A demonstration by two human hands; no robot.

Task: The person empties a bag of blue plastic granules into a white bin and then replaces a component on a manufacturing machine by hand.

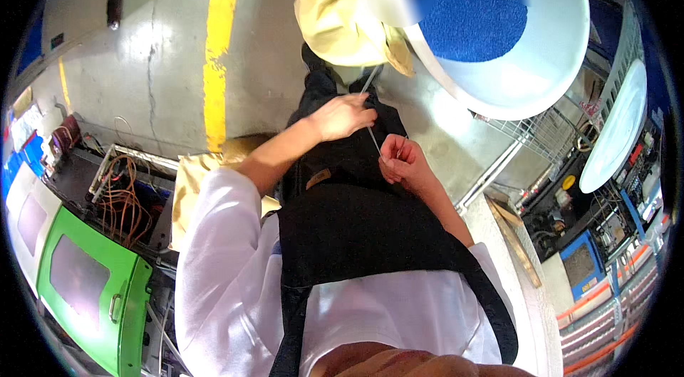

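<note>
A pale yellow sack (331,10) stands on the floor in front of my feet, next to the big white tub. From the sack's near edge a thin pale string (375,140) runs down toward my body. My left hand (345,117) is closed around it above my dark trousers. Lower and to the right, my right hand (401,160) pinches the string between thumb and fingers. The white tub (563,35) at the upper right holds blue granules (474,14).
A yellow line (222,42) runs along the grey floor at left. Beyond my left arm are another yellow sack (189,188), tangled hoses (121,199) and a green machine door (89,284). At right are a wire rack (527,135), a pale lid (616,128) and machinery.
</note>
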